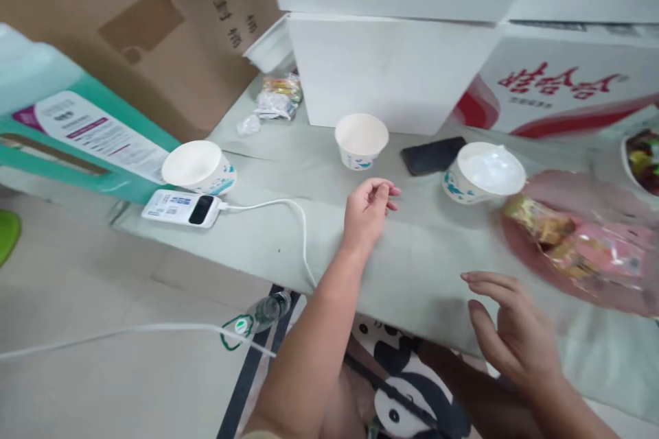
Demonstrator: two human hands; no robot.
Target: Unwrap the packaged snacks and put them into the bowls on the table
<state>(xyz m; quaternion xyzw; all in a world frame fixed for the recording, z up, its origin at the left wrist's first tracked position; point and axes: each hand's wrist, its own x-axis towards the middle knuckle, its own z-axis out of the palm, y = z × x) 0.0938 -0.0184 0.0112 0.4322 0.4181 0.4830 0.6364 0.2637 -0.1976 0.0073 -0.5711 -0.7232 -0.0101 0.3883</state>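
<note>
My left hand [368,211] is over the middle of the table, its fingers curled in loosely with the thumb against them; nothing shows in its grip. Just beyond it stands a white paper bowl [362,143] with a blue print, upright and apart from the fingers. My right hand [515,329] hovers at the table's front edge, slightly blurred, thumb and fingers apart and holding nothing. Ahead of it is a second paper bowl [484,173] with clear, shiny plastic in it. A third bowl [200,166] sits at the left, beside a teal jug [97,130].
A white power bank [180,208] with a white cable [268,203] lies at the left. A black phone [432,155] rests between two bowls. Wrapped snacks [592,247] fill a pink plate [519,247] at right. White boxes [386,68] stand behind; a bottle [272,309] is below.
</note>
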